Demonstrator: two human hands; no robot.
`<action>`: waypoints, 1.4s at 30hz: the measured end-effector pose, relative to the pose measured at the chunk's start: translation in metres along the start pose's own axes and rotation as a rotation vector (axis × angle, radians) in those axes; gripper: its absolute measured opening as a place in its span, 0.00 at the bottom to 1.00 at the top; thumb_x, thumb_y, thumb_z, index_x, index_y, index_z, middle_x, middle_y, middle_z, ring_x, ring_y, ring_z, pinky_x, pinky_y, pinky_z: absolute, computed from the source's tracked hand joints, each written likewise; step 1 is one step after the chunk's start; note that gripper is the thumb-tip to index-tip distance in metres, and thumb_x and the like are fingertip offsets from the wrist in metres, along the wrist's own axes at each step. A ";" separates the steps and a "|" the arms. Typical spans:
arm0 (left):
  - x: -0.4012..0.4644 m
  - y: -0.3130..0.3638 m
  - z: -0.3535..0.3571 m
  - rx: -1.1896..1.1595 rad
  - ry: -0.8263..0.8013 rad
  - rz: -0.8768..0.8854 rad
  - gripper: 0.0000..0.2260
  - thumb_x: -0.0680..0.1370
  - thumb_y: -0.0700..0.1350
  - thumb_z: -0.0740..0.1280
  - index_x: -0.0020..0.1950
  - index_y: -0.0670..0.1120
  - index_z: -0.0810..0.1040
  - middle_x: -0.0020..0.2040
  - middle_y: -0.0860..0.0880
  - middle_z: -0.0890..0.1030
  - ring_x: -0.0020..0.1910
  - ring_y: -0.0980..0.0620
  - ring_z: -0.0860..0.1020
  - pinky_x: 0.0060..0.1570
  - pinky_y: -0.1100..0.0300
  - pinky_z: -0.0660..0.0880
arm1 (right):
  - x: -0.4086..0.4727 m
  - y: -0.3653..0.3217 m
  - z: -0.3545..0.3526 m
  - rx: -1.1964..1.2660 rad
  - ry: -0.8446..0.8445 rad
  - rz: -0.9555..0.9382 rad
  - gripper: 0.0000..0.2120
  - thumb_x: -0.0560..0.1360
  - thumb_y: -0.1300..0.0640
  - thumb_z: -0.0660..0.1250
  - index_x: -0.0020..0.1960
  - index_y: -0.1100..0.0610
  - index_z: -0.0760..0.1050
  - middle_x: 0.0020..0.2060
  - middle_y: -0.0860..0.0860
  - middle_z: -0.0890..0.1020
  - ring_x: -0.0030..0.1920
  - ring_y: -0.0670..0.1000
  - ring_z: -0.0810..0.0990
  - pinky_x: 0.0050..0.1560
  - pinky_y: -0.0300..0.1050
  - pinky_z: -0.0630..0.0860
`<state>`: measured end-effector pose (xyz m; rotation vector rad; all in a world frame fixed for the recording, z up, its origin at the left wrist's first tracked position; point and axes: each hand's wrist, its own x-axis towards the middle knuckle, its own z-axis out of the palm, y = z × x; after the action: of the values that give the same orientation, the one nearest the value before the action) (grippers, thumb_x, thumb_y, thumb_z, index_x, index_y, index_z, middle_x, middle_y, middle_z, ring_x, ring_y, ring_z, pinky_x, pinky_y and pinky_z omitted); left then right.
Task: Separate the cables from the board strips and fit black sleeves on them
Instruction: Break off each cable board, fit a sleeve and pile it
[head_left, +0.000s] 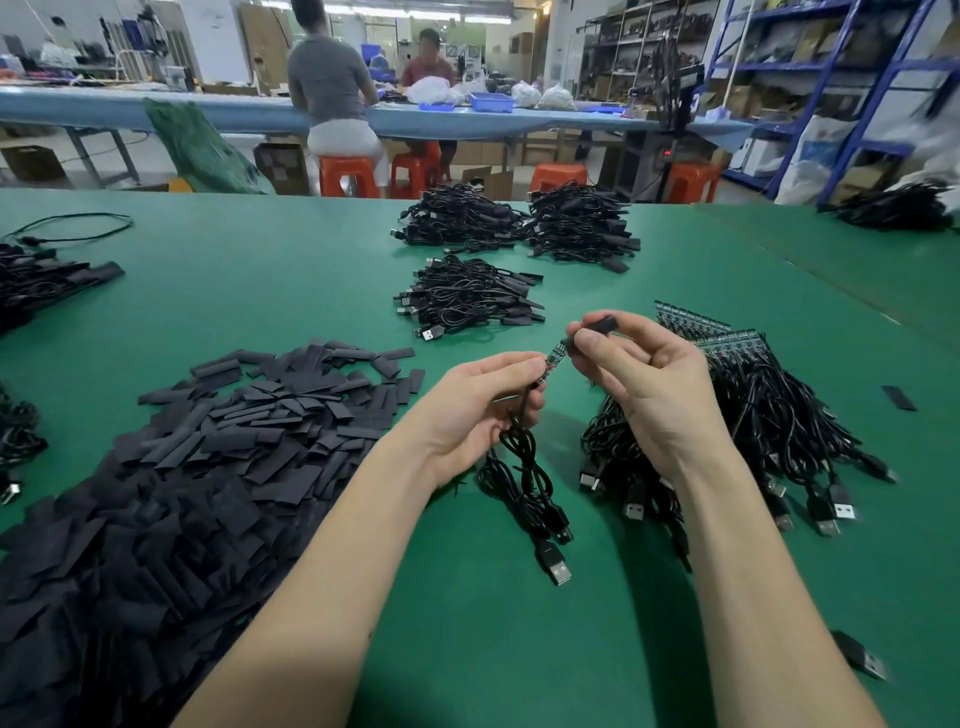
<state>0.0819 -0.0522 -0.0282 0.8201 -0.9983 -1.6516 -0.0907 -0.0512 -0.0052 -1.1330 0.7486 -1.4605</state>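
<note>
One black sleeve (597, 328) in right-hand (631, 364) grip, at board (553, 362) tip.

Open green tabletop (270, 291) lay ahead and left of centre, giving a hand a free path forward. A broad heap of black sleeves (171, 467) blocked the near left. Three piles of sleeved cables (470, 304) stood across the far middle, with narrow green lanes between them. To the right, the bundle of cables on board strips (763, 415) filled the space, a bare strip of tabletop running between it and the sleeves.
</note>
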 end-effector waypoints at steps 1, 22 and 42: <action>-0.001 0.001 -0.001 0.011 -0.007 -0.004 0.04 0.78 0.38 0.68 0.51 0.42 0.81 0.35 0.49 0.80 0.33 0.55 0.78 0.37 0.64 0.78 | 0.000 0.000 -0.001 -0.002 -0.006 0.002 0.09 0.65 0.60 0.78 0.45 0.57 0.85 0.46 0.60 0.87 0.47 0.52 0.87 0.50 0.40 0.81; -0.003 0.005 -0.006 0.511 0.005 0.348 0.06 0.75 0.37 0.76 0.48 0.43 0.80 0.39 0.48 0.85 0.39 0.50 0.85 0.46 0.62 0.79 | 0.002 0.001 -0.009 -0.024 -0.030 0.190 0.07 0.66 0.59 0.77 0.43 0.59 0.86 0.44 0.59 0.87 0.44 0.50 0.85 0.47 0.35 0.80; 0.001 -0.005 0.001 0.407 0.026 0.434 0.06 0.74 0.35 0.75 0.45 0.44 0.82 0.40 0.43 0.86 0.41 0.48 0.85 0.49 0.59 0.81 | 0.002 0.011 -0.003 -0.014 0.006 0.086 0.19 0.68 0.55 0.78 0.58 0.53 0.82 0.44 0.60 0.87 0.41 0.52 0.85 0.45 0.41 0.82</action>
<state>0.0791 -0.0524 -0.0324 0.8116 -1.4082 -1.0814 -0.0893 -0.0560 -0.0155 -1.0947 0.8028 -1.3893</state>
